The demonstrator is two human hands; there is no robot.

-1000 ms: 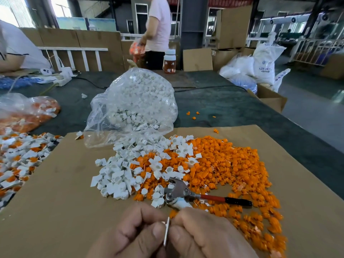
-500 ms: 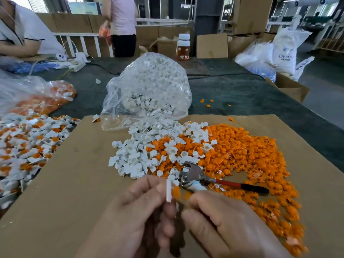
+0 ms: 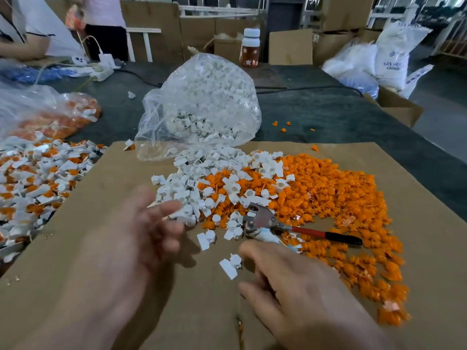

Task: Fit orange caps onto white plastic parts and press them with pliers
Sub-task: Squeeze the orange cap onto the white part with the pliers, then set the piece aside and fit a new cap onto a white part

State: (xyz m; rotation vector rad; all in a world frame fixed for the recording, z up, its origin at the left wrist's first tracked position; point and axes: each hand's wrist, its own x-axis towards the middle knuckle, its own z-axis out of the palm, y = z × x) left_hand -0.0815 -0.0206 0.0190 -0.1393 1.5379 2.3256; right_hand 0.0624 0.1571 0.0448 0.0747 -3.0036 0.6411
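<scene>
On the cardboard sheet (image 3: 83, 223) lie a heap of white plastic parts (image 3: 187, 190) and, to its right, a broad heap of orange caps (image 3: 328, 195). The pliers (image 3: 262, 221), with a red and black handle, rest between the heaps. My left hand (image 3: 136, 238) hovers blurred over the near edge of the white heap, fingers spread and holding nothing. My right hand (image 3: 290, 286) sits low just below the pliers' head, with its forefinger and thumb apart. A single white part (image 3: 230, 265) lies on the cardboard right beside those fingertips.
A clear bag of white parts (image 3: 202, 102) stands behind the heaps. Assembled white-and-orange pieces (image 3: 30, 178) are piled at the left, with another bag (image 3: 50, 117) behind them. A bottle (image 3: 250, 46), cables, boxes and two people are at the far side of the table.
Both hands held one white part between them close to the camera. They have now parted and hold nothing; the left has gone toward the white heap, the right toward the pliers.
</scene>
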